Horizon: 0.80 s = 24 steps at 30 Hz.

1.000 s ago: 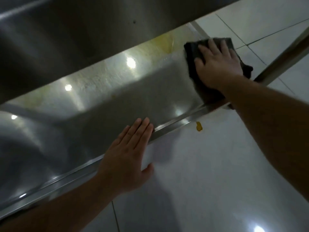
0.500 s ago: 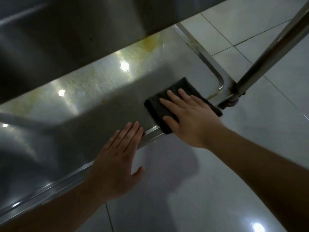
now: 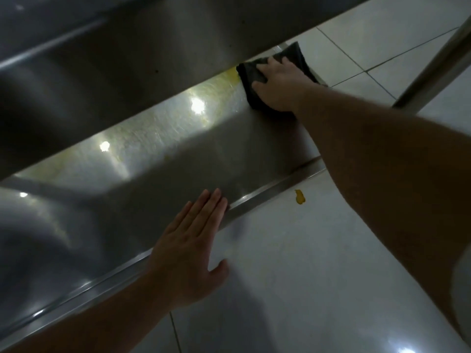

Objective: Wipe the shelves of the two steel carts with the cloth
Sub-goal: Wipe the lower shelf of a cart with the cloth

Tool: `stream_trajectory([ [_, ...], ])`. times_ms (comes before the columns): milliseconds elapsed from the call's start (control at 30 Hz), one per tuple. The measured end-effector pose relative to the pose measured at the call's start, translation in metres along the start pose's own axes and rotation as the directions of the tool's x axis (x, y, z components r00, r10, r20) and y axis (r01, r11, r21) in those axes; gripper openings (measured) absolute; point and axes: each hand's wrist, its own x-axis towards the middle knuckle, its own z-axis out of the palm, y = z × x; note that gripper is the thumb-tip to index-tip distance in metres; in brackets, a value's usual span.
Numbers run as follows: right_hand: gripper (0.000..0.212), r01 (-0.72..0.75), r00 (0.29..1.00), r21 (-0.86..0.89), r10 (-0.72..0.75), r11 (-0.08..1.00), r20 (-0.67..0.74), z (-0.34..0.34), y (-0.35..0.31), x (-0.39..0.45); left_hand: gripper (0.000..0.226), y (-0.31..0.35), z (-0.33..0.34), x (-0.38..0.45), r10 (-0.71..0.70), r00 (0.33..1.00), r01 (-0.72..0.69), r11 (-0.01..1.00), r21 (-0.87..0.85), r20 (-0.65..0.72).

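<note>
Now, what we see on the cart:
Lower shelf [image 3: 163,159]: brushed steel, flat and glossy, with a raised folded lip along the near edge; we see bright lamp reflections and a yellowish smeared film along its far strip.
Upper shelf [image 3: 127,54]: dull grey steel, overhanging and hiding the far part of the lower one.
Cloth [image 3: 251,77]: dark, soft, folded into a rough square, lying flat at the far right end of the lower shelf.
Right hand [image 3: 277,85]: our fingers lie fairly straight and spread on top of the cloth, pressing it down; the fingertips are hidden by the upper shelf's edge.
Left hand [image 3: 190,248]: released, fingers straight and close together, palm resting across the shelf's lip, fingertips on the steel, thumb splayed over the floor.
Floor [image 3: 305,263]: pale glossy tiles with thin grout lines.
Yellow blob [image 3: 299,196]: small, irregular, on the tile just beside the lip.
Post [image 3: 433,64]: round steel tube, slanting at upper right.
</note>
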Motion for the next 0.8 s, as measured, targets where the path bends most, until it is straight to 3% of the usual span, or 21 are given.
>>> stream_trajectory([
  [167, 0.066, 0.025, 1.000, -0.073, -0.026, 0.997, -0.005, 0.002, 0.000, 0.004, 0.107, 0.000, 0.001, 0.002, 0.004, 1.000, -0.004, 1.000, -0.009, -0.020],
  [333, 0.071, -0.204, 0.972, 0.065, 0.210, 0.977, -0.108, 0.052, 0.015, -0.080, 0.104, -0.003, 0.003, -0.001, 0.002, 0.999, -0.001, 1.000, 0.011, -0.049],
  [500, 0.071, -0.295, 0.933, -0.068, 0.272, 0.953, -0.236, 0.083, 0.028, -0.158, 0.105, -0.004, 0.007, -0.003, -0.003, 0.999, 0.004, 1.000, 0.012, -0.051],
  [633, 0.071, -0.241, 0.954, -0.060, 0.225, 0.969, -0.195, 0.059, 0.042, -0.109, 0.107, -0.005, 0.008, -0.002, 0.000, 0.999, 0.001, 1.000, 0.019, -0.033],
  [800, 0.070, -0.038, 0.993, -0.100, 0.026, 0.994, -0.111, 0.020, 0.041, -0.014, 0.109, -0.006, 0.007, -0.001, -0.004, 1.000, 0.005, 1.000, 0.014, -0.017],
])
